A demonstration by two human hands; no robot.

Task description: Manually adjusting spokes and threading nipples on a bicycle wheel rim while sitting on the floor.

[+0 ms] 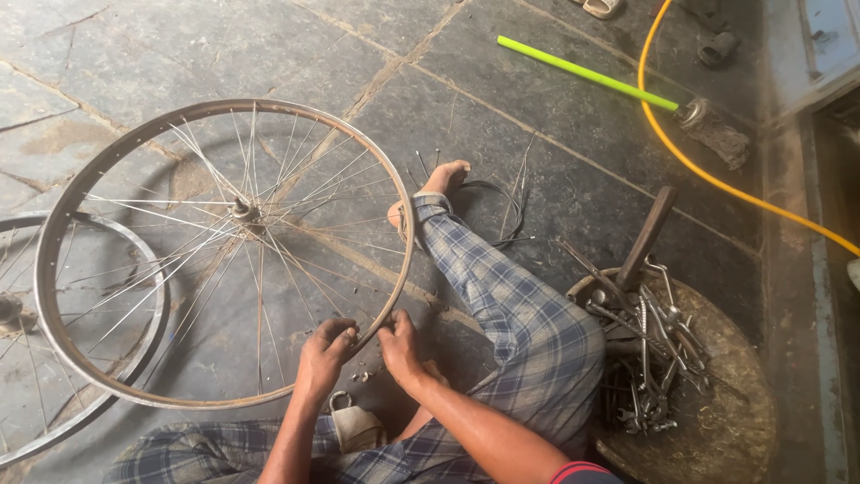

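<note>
So, head view looking straight down: a bare bicycle wheel [224,251] with metal spokes sits tilted over the stone floor [537,116], its near rim right in front of the seated person. Left hand [327,345] has its fingers curled and clamped on the lower rim, and right hand [394,345] is pinched on the rim just beside it, fingers together. A second wheel [81,358] lies flat on the floor, partly under the first one on the left. Legs in blue plaid trousers [511,314] stretch out, bare foot [439,179] near a loop of black cable [502,211]. Off to the right there's a round pan [735,394] full of wrenches [654,350], plus a yellow hose [717,175] and a green stick [582,72] further away.
</note>
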